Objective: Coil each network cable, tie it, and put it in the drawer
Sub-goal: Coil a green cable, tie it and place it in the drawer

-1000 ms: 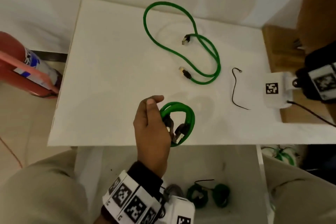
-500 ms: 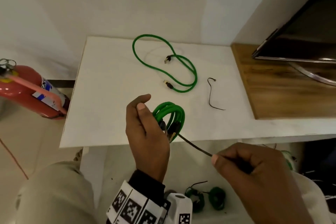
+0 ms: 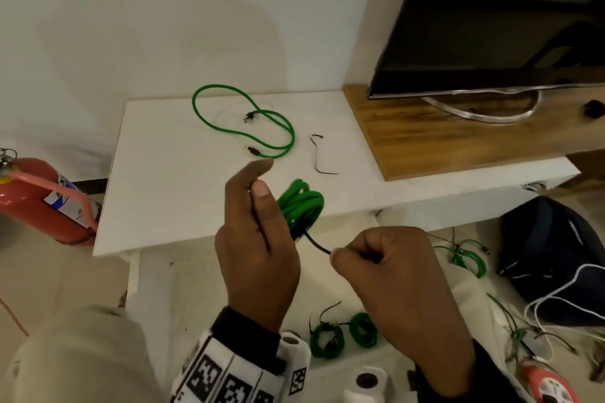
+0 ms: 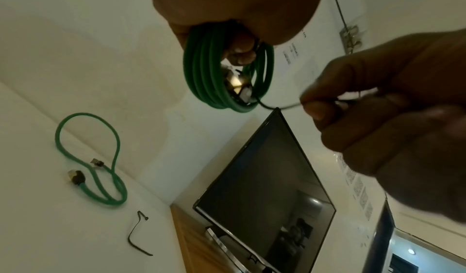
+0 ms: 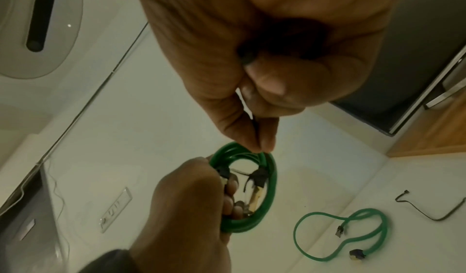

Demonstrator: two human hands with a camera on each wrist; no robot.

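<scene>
My left hand (image 3: 260,181) holds a coiled green network cable (image 3: 302,203) upright over the front edge of the white table (image 3: 170,193). In the left wrist view its fingers curl through the coil (image 4: 201,74). My right hand (image 3: 337,253) pinches one end of a thin black tie (image 3: 316,244) that runs to the bottom of the coil by the plugs (image 5: 259,179). The tie (image 4: 277,107) is stretched between coil and fingers. A second green cable (image 3: 258,127) lies loose on the table, and a spare black tie (image 3: 319,157) lies beside it.
Two tied green coils (image 3: 327,340) lie below the table edge near my lap. A television (image 3: 491,26) stands on a wooden top (image 3: 425,141) at the right. A red fire extinguisher (image 3: 39,199) lies on the floor at left. More cables and a dark bag (image 3: 550,255) are at lower right.
My right hand came in from the right and took the black tie at the coil. It now holds the tie closer to the coil. The left hand raised the coil slightly.
</scene>
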